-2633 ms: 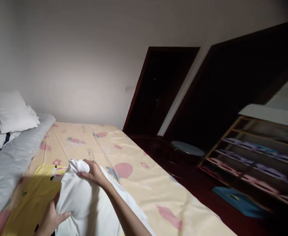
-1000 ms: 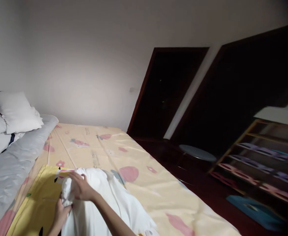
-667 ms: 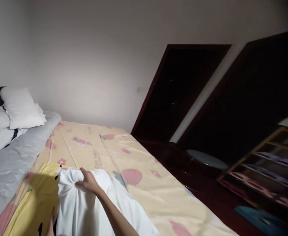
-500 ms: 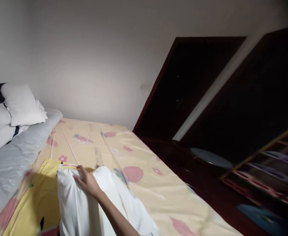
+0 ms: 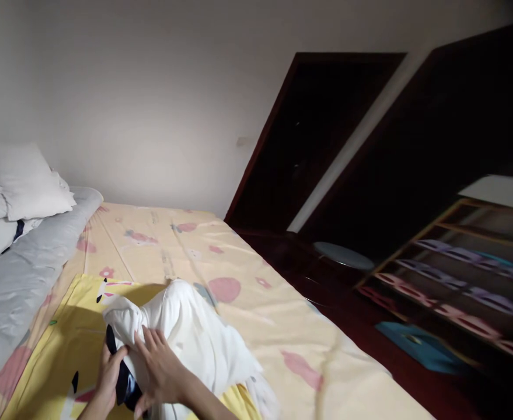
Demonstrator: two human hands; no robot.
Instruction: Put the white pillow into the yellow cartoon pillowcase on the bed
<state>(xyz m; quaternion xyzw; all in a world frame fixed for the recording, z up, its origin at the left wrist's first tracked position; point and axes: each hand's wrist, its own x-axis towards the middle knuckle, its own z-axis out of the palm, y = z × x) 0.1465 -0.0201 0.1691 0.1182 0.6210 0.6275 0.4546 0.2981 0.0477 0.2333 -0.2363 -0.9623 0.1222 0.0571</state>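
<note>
Step in hand, as I judge it: feeding the white pillow (image 5: 190,338) into its cover at the near-left of the bed, w/ both hands at the open end. The pillow lies bunched on the yellow pillowcase (image 5: 70,344), which is spread flat on the peach patterned bedsheet (image 5: 238,303). My left hand (image 5: 110,373) is curled round a dark edge of fabric (image 5: 122,379) just beside the pillow's near-left corner; fingers closed on it, though the grip detail is dim and partly hidden. My right hand (image 5: 162,373) lies flat on the white cloth, fingers spread, pressing, not grasping anything. The two hands are touching or nearly so; can't tell which. Whether the dark edge belongs to the case or to another layer can't be settled from this view. Next move, in my estimate, calls for: left hand to keep the opening wide, right hand to push the pillow corner in, then work the bulk in evenly so no lump stays at the mouth. Surroundings: grey quilt (image 5: 15,280) along the far-left w/ white pillows (image 5: 24,181) stacked on it; wooden shelf unit (image 5: 466,274) well apart, on the right.
</note>
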